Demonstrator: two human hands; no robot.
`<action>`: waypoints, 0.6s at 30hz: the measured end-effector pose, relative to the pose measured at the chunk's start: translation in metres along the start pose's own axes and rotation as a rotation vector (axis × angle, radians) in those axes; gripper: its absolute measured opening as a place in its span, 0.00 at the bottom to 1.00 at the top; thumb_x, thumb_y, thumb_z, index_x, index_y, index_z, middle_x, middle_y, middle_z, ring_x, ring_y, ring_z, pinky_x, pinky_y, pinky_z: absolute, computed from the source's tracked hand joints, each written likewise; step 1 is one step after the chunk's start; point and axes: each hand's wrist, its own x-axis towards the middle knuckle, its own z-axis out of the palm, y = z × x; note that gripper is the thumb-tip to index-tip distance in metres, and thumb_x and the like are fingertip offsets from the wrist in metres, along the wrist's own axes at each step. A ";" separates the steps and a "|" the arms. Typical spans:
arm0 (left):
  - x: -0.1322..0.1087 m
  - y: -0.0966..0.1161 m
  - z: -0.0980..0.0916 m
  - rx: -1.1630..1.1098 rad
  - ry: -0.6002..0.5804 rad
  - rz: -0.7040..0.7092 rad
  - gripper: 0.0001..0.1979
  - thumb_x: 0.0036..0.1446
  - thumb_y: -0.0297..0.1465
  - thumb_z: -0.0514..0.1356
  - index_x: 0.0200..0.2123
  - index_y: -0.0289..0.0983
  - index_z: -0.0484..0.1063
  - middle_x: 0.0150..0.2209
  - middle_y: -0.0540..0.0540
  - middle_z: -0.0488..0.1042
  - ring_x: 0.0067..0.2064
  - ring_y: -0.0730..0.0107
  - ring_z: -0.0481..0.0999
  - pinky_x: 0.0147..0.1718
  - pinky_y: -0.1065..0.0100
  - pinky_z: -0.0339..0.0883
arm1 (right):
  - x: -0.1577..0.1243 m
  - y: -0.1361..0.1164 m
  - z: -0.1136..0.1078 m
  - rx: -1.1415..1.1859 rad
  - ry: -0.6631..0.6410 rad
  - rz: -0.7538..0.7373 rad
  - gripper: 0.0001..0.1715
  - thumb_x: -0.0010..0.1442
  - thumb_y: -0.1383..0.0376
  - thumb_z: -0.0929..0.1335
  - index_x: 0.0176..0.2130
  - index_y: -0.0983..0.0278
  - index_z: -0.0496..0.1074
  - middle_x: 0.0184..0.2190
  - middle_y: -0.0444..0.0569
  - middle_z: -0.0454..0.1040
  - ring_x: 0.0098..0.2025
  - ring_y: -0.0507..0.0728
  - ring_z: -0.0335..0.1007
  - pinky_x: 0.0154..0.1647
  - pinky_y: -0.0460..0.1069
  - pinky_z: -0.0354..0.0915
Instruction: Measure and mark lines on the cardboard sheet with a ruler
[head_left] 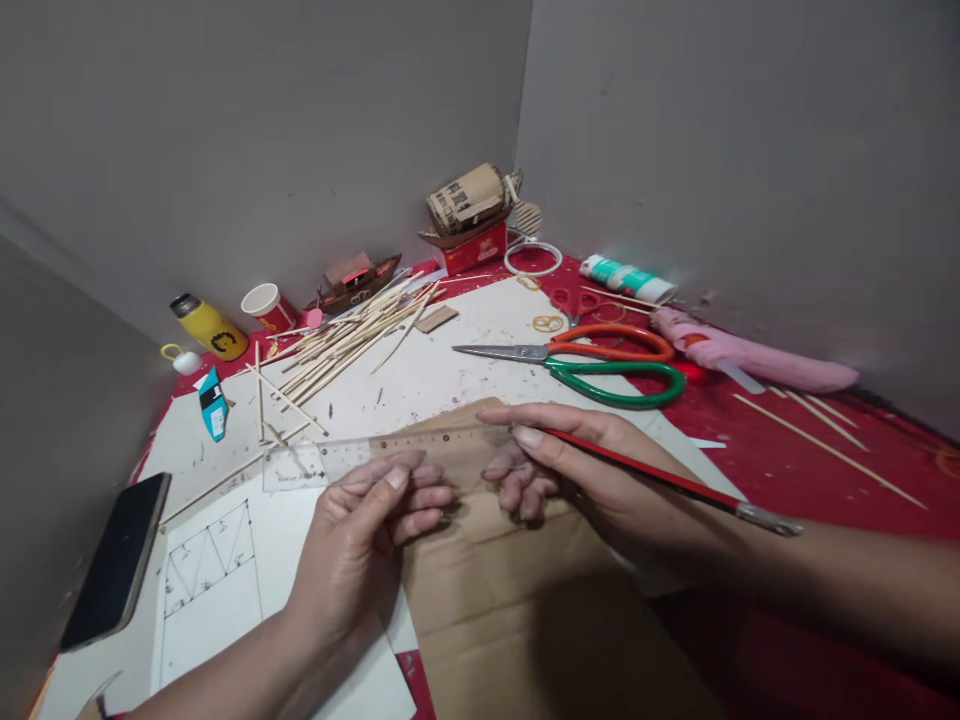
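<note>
The light is rather dim and soft; a broad dark shadow covers the lower part of the cardboard (pixel 465 600); one small patch of the red table (pixel 787 470) glows brighter; the lens stretches the forearms (pixel 847 580) toward the edges; figures on the drawing (pixel 210 555) are hardly readable.

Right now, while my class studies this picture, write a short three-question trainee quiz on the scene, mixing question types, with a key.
1. Which hand holds the red pencil?

2. True or false: in the picture, the phone lies to the right of the large scissors.

3. Choose one. The yellow bottle shows:
A. a striped pattern
B. a dark round emblem
C. a plain side without any mark

Key:
1. The right hand.
2. False; it lies to their left.
3. B.
</note>
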 end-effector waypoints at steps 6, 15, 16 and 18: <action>0.002 -0.001 -0.002 0.005 0.013 0.003 0.15 0.43 0.32 0.77 0.36 0.32 0.83 0.35 0.37 0.84 0.34 0.64 0.84 0.33 0.73 0.78 | 0.001 0.005 -0.005 -0.006 0.000 -0.023 0.30 0.62 0.48 0.71 0.56 0.64 0.70 0.33 0.52 0.81 0.29 0.54 0.79 0.28 0.46 0.73; 0.001 -0.002 -0.001 -0.010 0.002 -0.004 0.15 0.43 0.32 0.77 0.35 0.33 0.83 0.34 0.38 0.84 0.33 0.65 0.84 0.33 0.74 0.78 | 0.002 0.004 -0.004 0.021 0.023 0.016 0.26 0.62 0.48 0.71 0.50 0.63 0.75 0.32 0.51 0.80 0.26 0.52 0.77 0.26 0.43 0.71; 0.000 -0.002 -0.002 -0.008 0.002 -0.003 0.14 0.44 0.32 0.77 0.35 0.33 0.83 0.34 0.38 0.84 0.33 0.65 0.84 0.33 0.74 0.78 | 0.003 0.004 -0.003 0.035 0.029 0.024 0.26 0.61 0.48 0.72 0.50 0.63 0.75 0.32 0.51 0.80 0.26 0.52 0.77 0.25 0.43 0.71; 0.000 -0.002 -0.003 -0.005 0.004 -0.001 0.14 0.43 0.31 0.77 0.34 0.32 0.83 0.34 0.38 0.84 0.33 0.64 0.84 0.33 0.73 0.78 | 0.003 0.002 -0.002 0.061 0.032 0.035 0.28 0.59 0.47 0.73 0.49 0.64 0.75 0.31 0.51 0.80 0.26 0.52 0.77 0.24 0.43 0.70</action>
